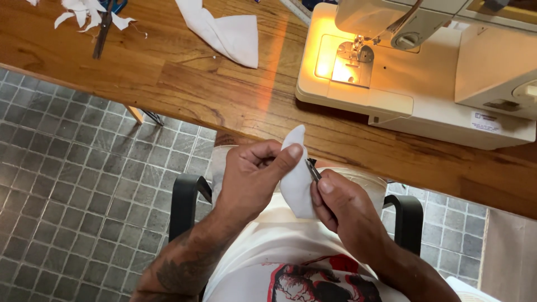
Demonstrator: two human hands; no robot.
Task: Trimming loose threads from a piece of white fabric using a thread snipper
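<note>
Over the lap, just short of the desk (235, 106), the left hand (251, 179) pinches a small white fabric piece (296, 184), light, limp and best gripped near its edge, while the right hand (344, 204) has its fingers clamped on small snips (313, 169) touching it.

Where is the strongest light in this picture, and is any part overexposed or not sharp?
Head view: the sewing machine lamp glows warm yellow and overexposes the needle plate, casting an orange streak over the wooden table; the hands and white fabric piece are evenly lit and sharp.
</note>
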